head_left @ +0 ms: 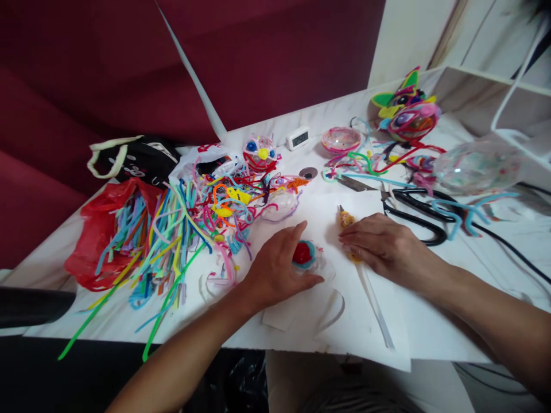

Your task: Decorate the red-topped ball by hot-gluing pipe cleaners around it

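the left forearm (185, 350) lies nearest, running up to the left hand (275, 267), its thumb and fingers spread in a wide curve around a small clear piece (318, 261) bearing a red and light-blue coil (303, 254). whether the fingertips press on it, i cannot tell. right of that grip, the right hand (387, 244) is closed narrowly around a yellow tool (346, 218), its metal tip poking out past the fingers; a pale stick (375, 310) trails behind that grip over white paper (396, 347). it looks like a glue gun, so a careless swing leftward could bring a hot tip against the left fingers. the clear piece seems rounded and could roll if the wide curve gives no real hold. the long stick might catch on a wrist and twist the tool. scissors (401, 193) lie just beyond the right hand, where an outward reach could meet the blades.
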`<state>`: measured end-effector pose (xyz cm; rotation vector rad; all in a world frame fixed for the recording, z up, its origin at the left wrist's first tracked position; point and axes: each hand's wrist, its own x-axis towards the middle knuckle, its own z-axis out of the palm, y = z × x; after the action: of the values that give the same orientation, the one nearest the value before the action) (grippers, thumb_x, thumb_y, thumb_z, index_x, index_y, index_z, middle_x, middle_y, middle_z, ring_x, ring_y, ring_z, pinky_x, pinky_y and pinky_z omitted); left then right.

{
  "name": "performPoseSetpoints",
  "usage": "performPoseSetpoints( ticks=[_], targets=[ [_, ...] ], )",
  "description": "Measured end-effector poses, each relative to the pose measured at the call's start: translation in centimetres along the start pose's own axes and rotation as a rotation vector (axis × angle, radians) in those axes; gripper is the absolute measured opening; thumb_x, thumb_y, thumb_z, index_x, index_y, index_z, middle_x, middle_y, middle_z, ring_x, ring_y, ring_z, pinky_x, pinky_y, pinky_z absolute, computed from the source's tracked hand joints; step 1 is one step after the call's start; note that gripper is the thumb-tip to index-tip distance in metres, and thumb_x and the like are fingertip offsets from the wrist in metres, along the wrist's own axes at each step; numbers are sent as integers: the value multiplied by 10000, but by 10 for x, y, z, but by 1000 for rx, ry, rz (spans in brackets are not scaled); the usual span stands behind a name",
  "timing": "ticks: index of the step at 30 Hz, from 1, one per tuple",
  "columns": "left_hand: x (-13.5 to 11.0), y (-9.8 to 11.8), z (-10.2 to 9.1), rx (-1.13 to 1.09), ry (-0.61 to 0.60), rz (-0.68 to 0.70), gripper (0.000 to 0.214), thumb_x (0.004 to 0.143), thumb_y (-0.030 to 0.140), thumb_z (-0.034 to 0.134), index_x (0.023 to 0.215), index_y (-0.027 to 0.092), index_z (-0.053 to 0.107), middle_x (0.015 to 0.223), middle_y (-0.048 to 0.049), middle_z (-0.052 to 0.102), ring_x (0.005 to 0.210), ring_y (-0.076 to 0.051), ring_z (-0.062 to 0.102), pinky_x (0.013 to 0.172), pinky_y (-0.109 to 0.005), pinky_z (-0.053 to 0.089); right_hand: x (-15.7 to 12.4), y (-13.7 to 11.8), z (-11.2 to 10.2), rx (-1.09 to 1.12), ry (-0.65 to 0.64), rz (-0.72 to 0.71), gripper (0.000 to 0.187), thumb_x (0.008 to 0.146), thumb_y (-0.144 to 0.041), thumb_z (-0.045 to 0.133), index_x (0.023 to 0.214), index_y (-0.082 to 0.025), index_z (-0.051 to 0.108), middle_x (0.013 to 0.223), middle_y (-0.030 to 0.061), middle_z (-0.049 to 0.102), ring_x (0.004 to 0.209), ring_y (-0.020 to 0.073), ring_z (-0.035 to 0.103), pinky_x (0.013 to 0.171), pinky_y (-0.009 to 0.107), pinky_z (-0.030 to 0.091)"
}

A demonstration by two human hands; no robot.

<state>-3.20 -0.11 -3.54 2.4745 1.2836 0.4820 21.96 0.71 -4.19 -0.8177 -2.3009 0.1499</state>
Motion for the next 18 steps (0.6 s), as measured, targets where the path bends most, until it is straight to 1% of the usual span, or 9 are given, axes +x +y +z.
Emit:
performPoseSetpoints(
  ticks=[2,4,6,8,10,12,15,18],
  targets=[
    [-7,-1,4,20,11,-26,957,681,592,719,1415,181,263,1360,-173,449,1262,-320,443,1050,-521,387,0,0,0,-4,-3,-13,195,872,-103,523,943,-127,703,953,114,726,894,218,672,797,379,530],
    [-12,-2,9,30,28,-54,963,672,608,718,1402,169,270,1302,-172,477,1215,-319,473,1024,-522,406,0,0,0,-5,-2,-22,193,871,-107,527,949,-134,701,952,111,727,891,218,674,795,379,532],
    [-14,-3,15,28,60,-63,977,657,610,728,1400,181,262,1260,-158,496,1168,-313,500,997,-525,423,0,-1,1,-5,2,-27,194,874,-116,525,951,-145,701,949,106,730,888,219,677,791,380,537],
    [-14,-4,18,10,79,-74,971,670,576,736,1411,202,232,1250,-145,501,1137,-303,521,975,-520,438,-1,-1,1,-8,10,-24,193,875,-124,528,950,-158,702,944,98,733,880,220,680,779,383,544],
    [-13,-5,18,-16,66,-78,980,679,538,744,1426,225,193,1259,-136,502,1122,-296,536,967,-515,444,-1,-1,1,-4,19,-16,191,874,-130,532,948,-170,703,948,92,734,889,225,681,778,389,548],
    [-13,-7,16,-36,40,-63,990,692,518,741,1440,234,159,1283,-136,496,1148,-299,525,984,-520,429,-1,0,1,5,23,-12,187,874,-137,534,947,-177,702,954,89,733,897,229,681,781,391,547],
    [-13,-8,15,-56,15,-20,930,715,525,720,1430,220,211,1323,-146,470,1223,-309,468,1029,-523,391,-2,0,2,22,22,-12,181,875,-139,534,947,-178,696,953,88,732,891,228,682,783,390,541],
    [-13,-9,16,-78,16,-14,859,717,529,715,1392,204,295,1331,-148,460,1238,-302,449,1048,-512,381,-3,-2,5,69,22,-8,167,870,-126,550,962,-172,681,956,88,725,908,220,672,817,394,523]
  ],
)
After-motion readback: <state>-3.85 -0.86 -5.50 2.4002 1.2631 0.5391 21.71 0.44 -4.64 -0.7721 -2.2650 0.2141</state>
